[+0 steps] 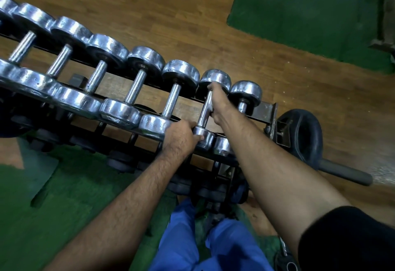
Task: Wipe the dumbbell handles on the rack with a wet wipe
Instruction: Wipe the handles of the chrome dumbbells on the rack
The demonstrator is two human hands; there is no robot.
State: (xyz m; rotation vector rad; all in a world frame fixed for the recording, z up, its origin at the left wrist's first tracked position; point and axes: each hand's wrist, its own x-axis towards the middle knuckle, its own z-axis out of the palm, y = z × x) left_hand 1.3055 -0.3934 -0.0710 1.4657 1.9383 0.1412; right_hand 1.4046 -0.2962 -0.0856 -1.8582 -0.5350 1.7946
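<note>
A row of several chrome dumbbells lies across the black rack (265, 108), running from upper left to the right. My right hand (218, 104) is curled round the handle of the second dumbbell from the right (204, 112), with a small pale bit of wet wipe (211, 108) showing under the fingers. My left hand (181, 137) grips the near head (205, 137) of that same dumbbell, thumb along its side. The neighbouring dumbbell (171, 104) to the left lies bare. The last dumbbell (245, 92) on the right is partly hidden by my right forearm.
A black weight plate (303, 134) leans at the rack's right end, with a grey bar (346, 172) sticking out beside it. Darker dumbbells sit on the lower shelf (119, 164). Green mats (310, 8) cover parts of the wooden floor. My blue trouser legs are below.
</note>
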